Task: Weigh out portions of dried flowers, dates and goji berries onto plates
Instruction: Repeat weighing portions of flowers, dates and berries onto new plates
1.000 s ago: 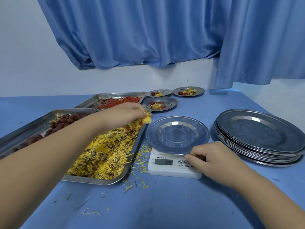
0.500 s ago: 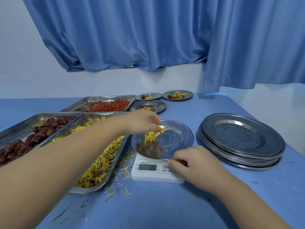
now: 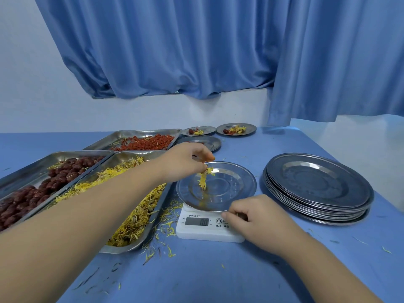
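A white digital kitchen scale (image 3: 209, 226) sits on the blue table (image 3: 218, 276), its display reading 0.0. A round stainless-steel plate (image 3: 236, 186) lies on top of it, bare except for a few yellow specks.

The left hand (image 3: 185, 160) hangs over the far left edge of that plate, fingertips pinched on a tuft of yellow dried flower petals (image 3: 204, 179) that dangles towards the plate. The right hand (image 3: 255, 217) rests on the scale's front right corner, fingers curled over the button panel. It holds nothing that I can see, and whether it presses a button cannot be told.

Just left of the scale stands a rectangular steel tray (image 3: 122, 250) heaped with yellow dried flowers (image 3: 135, 217). Beyond it, further left, a second steel tray (image 3: 65, 154) holds dark red dates (image 3: 32, 193). Behind and left of the scale a third steel tray (image 3: 131, 133) holds orange-red goji berries (image 3: 148, 144).

Loose yellow petals (image 3: 168, 215) are scattered on the table between the flower tray and the scale.

Right of the scale is a stack of empty round steel plates (image 3: 317, 186). Behind the scale are three small steel plates. The two farthest (image 3: 209, 128) (image 3: 251, 129) each carry dates, some yellow flowers and a little red. The nearest (image 3: 214, 143) is partly hidden by the left hand.
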### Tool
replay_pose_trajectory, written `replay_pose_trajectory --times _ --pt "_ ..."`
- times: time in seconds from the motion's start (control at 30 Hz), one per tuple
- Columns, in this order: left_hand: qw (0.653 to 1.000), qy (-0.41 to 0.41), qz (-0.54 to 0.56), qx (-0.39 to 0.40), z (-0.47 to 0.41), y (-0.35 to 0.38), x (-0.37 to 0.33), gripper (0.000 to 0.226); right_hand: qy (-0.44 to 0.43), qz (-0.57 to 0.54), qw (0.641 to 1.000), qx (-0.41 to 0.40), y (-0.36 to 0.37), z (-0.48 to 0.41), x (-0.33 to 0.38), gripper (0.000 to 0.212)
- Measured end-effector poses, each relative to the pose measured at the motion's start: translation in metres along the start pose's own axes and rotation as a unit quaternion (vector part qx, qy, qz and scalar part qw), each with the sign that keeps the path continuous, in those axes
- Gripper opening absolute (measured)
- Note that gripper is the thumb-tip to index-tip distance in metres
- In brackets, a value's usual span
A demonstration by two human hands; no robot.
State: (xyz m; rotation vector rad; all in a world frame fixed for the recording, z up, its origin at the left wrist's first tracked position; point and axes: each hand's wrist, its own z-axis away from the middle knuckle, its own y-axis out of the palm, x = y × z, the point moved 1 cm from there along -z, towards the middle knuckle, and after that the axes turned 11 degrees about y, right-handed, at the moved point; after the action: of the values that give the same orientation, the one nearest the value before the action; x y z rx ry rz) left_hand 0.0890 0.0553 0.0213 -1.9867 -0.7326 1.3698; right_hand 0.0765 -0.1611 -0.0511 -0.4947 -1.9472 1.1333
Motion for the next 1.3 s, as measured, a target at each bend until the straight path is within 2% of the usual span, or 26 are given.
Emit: replay_pose_trajectory --times 0.2,0.47,0.83,0.97,1.07,1.17,1.3 --pt "0.995 0.046 -0.09 0.004 0.001 0.012 0.001 0.007 -0.002 -0.006 1.0 -0.001 0.001 -0.001 0.0 0.036" --pt "0.99 0.026 -0.135 0.033 0.005 0.014 0.007 0.014 -0.005 -0.001 1.0 -0.001 0.002 -0.001 0.0 0.04" --pt "0.956 0.073 -0.276 0.067 -0.005 0.025 -0.003 0.034 0.002 -0.015 1.0 -0.007 -0.001 0.0 0.0 0.038" --pt "0.966 0.083 -0.235 0.061 -0.002 0.021 -0.002 0.016 -0.008 -0.006 1.0 -0.003 -0.001 0.0 0.003 0.041" --pt "0.988 0.055 -0.14 0.039 0.004 0.016 0.001 0.008 -0.011 -0.002 1.0 -0.004 -0.001 0.001 0.004 0.044" --pt "0.999 0.017 -0.034 0.012 0.015 0.006 0.006 0.01 -0.017 -0.001 1.0 -0.007 -0.003 0.003 0.005 0.041" --pt "1.0 -0.002 0.006 -0.028 0.039 -0.017 0.02 0.016 -0.068 0.024 0.997 -0.029 -0.004 0.009 0.016 0.038"
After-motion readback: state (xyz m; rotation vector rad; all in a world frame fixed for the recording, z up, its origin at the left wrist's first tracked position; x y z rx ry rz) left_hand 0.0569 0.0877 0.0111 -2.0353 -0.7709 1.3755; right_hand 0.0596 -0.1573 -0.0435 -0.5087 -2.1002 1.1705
